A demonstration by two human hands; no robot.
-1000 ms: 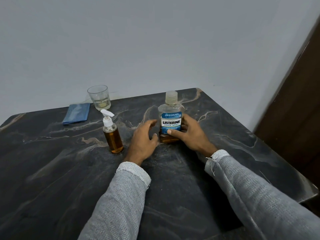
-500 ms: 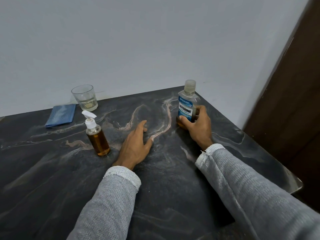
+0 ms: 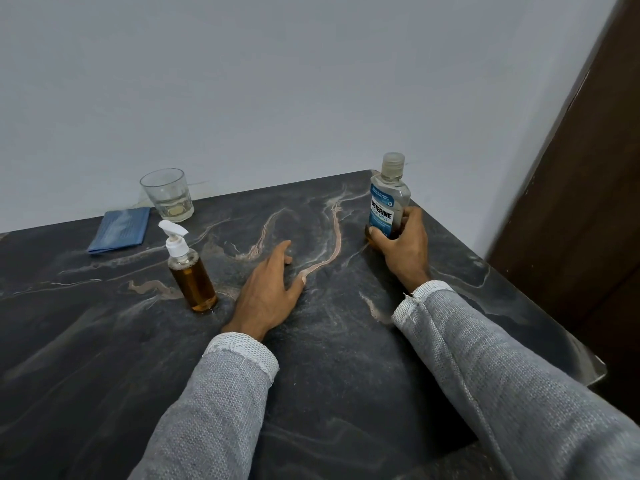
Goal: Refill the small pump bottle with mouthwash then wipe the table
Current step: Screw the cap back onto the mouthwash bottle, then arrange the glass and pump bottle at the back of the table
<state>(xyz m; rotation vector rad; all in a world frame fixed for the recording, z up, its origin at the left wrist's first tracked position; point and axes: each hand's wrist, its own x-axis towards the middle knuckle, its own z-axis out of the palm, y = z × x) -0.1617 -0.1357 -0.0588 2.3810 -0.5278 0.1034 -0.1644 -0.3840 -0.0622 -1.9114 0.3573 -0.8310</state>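
Refill appears done: pump bottle (image 3: 191, 274), center-left on counter (image 3: 346, 341), holds amber liquid, pump fitted. Right hand (image 3: 401, 244) grip wrapped round capped mouthwash bottle (image 3: 388, 199), far right. Left hand (image 3: 268, 289) spread flat. Remaining: wipe w/ blue cloth (image 3: 119, 229), far left.

A home: marble-patterned table (image 3: 346, 358), drinking glass (image 3: 168, 195), wooden door (image 3: 588, 202).

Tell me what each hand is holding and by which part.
The right hand grips the clear, blue-labelled plastic mouthwash bottle by its lower body. The left hand holds nothing and rests on the dark marble table.
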